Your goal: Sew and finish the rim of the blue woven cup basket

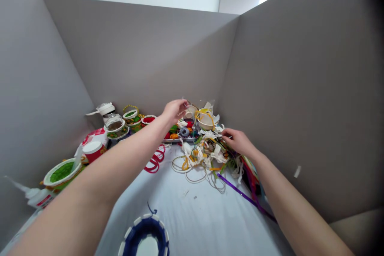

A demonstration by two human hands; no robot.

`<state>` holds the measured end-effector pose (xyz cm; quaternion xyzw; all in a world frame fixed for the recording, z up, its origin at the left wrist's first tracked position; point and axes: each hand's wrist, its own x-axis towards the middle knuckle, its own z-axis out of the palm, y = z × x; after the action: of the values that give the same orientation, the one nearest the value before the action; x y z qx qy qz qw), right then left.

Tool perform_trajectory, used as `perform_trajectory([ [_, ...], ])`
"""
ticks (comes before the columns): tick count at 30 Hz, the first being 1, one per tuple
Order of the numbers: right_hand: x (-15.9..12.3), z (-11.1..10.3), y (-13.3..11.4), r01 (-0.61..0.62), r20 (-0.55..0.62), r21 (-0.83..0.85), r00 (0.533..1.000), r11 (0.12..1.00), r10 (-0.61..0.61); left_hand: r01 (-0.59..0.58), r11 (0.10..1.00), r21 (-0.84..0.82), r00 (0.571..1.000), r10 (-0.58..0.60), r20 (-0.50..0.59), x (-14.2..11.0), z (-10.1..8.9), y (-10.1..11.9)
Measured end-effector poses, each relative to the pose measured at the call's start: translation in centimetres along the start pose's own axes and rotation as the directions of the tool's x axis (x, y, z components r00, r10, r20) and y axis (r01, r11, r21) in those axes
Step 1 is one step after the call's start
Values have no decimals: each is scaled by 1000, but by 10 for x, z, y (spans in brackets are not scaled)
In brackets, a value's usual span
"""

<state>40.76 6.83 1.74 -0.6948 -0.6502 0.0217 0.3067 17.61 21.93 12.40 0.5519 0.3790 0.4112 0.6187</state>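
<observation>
My left hand (175, 112) reaches over a metal tray (180, 141) of small colourful yarn balls, its fingertips close to a transparent round piece (191, 110). I cannot tell whether they grip it. To its right stands a cream bowl (205, 123) with yellow ribbon looped around it. My right hand (238, 143) rests its fingers at the edge of a tangle of white lace and coloured ribbons (204, 154). A long purple ribbon (243, 196) trails from the tangle towards the front right.
Grey partition walls (135, 56) enclose a white cloth surface (195, 216). Along the left stand green-and-white craft pots (61, 174), a red-lidded cup (93, 150), a white-lidded jar (106, 114) and a glue bottle (37, 198). Red ribbon loops (155, 160) lie centrally; a blue-and-white woven ring (145, 236) sits at the front.
</observation>
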Motion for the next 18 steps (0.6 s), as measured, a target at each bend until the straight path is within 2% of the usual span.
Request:
perform_trajectory([
  [1,1,-1,0,-6,-7,-14,1000,1000,6,-51,995,-81,998,54,43,-9,-4,13],
  [3,3,-6,-8,-20,-41,-34,999,999,19,-108,955,-277,965,168,204,-30,-9,36],
  [5,7,-14,-28,-17,-109,35,994,999,21,-93,951,-294,939,182,291,-52,-11,50],
  [7,11,-22,-59,48,-144,229,989,972,-15,-62,964,-260,937,146,318,-70,-10,55],
  [10,17,-23,-104,163,10,543,980,824,-201,-35,966,-255,943,116,310,-87,-9,56],
  [11,18,-19,-113,163,72,586,965,794,-251,-42,963,-266,947,123,296,-91,-9,58],
  [12,20,-13,-117,156,132,578,950,801,-281,-61,959,-277,950,140,277,-95,-9,62],
  [15,20,10,-104,140,250,357,938,923,-239,-191,937,-292,948,253,192,-110,-13,95],
  [18,15,29,-69,109,205,197,967,974,-150,-361,897,-255,913,395,98,-134,-34,137],
])
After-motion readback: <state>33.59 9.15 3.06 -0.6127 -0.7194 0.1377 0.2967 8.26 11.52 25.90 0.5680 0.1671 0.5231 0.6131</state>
